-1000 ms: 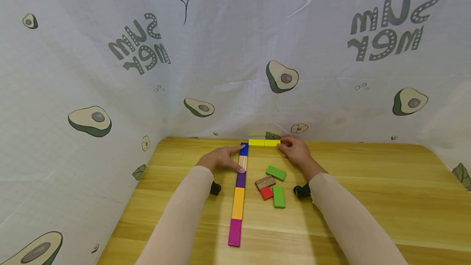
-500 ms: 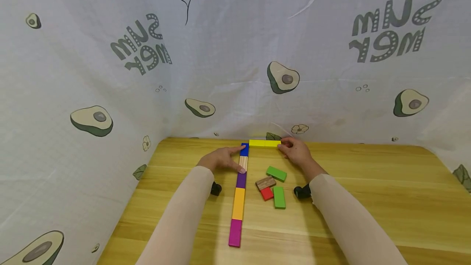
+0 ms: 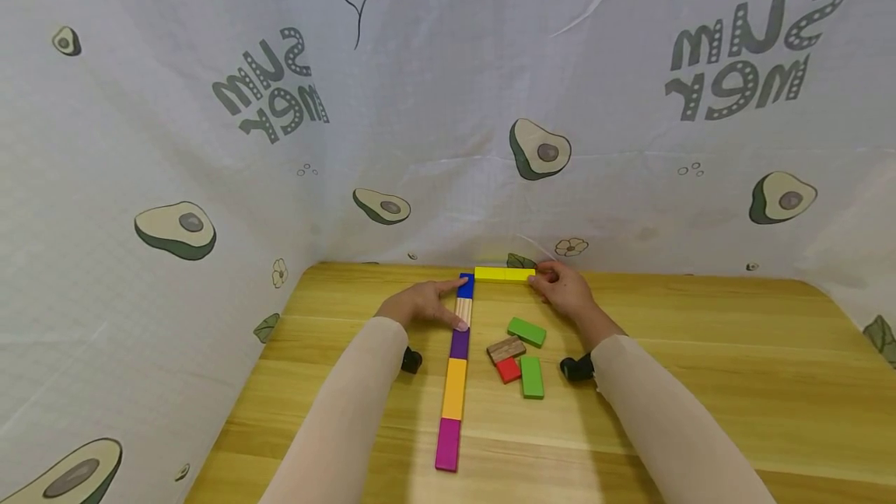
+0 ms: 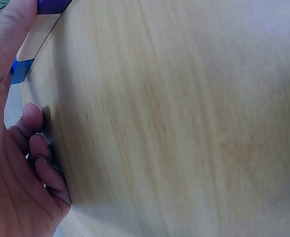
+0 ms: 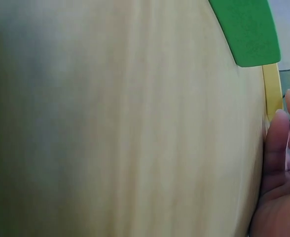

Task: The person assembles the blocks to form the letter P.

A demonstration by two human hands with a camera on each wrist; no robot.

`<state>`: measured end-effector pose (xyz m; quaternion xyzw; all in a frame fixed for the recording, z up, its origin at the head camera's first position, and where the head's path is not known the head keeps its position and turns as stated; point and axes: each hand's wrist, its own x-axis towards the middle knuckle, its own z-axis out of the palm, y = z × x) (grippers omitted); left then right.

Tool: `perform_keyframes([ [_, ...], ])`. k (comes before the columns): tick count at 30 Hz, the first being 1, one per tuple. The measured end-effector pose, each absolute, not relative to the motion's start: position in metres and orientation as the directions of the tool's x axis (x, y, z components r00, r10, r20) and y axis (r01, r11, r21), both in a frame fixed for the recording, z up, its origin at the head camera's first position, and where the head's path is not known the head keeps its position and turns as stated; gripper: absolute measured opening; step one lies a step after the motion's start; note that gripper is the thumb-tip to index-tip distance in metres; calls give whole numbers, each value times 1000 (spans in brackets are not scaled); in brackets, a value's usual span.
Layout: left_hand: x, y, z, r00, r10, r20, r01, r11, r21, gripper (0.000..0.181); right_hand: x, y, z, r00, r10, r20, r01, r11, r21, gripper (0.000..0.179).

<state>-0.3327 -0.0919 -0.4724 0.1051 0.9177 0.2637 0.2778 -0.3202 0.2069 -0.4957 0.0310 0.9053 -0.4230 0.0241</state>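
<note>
Now the yellow block (image 3: 504,274), lying at the tabletop's (image 3: 700,348) far edge, is being pinched endwise by the right hand (image 3: 563,290), while the block row (image 3: 455,372) is being steadied by the left hand's (image 3: 418,303) straightened fingers.

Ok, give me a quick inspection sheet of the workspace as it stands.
Surface: wooden table, bare grain.
Job's things: block line running magenta to blue; yellow blocks turning right at its far end.
Clutter: two green blocks, brown block, red block, loose beside the line.
Hands: left hand touches the line's blue end; right hand pinches the yellow end.
Cables: nothing seen.
Surroundings: avocado-print cloth.
</note>
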Motion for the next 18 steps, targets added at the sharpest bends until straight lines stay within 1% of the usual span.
perform_keyframes([
  [6,-331,-93,-471,-818,356,-453,61,836,546,102,-312,207,-497,-1000,14,-11,18,643,-766,49],
  [13,-331,-95,-469,-819,366,-442,76,833,548,103,-297,205,-492,-997,-59,43,-71,628,-775,36],
  [16,-330,-95,-470,-817,370,-442,78,831,550,102,-284,205,-484,-993,-113,12,-83,652,-754,34],
  [18,-329,-95,-470,-817,370,-443,77,831,551,102,-274,204,-480,-988,-146,-41,-67,664,-745,36],
])
